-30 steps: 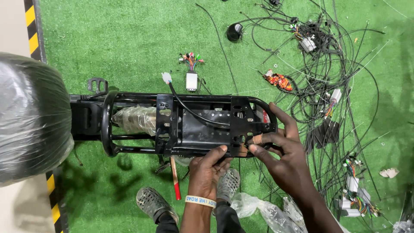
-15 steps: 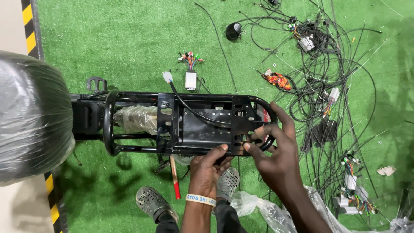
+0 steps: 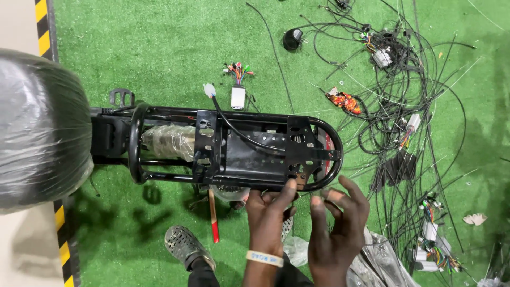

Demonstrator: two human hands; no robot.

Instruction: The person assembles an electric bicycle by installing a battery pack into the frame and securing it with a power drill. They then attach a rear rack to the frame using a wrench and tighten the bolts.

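Now — left hand (image 3: 268, 212) touching black frame (image 3: 234, 151) | right hand (image 3: 334, 223) open, grip empty — just below

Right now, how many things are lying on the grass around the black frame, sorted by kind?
Black frame: 1
Wrapped seat: 1
White boxes with coloured wires: 2, one above the frame, one in the cable tangle
Black round part: 1
Red-handled tool: 1
Total: 6, with the cable tangle left uncounted.
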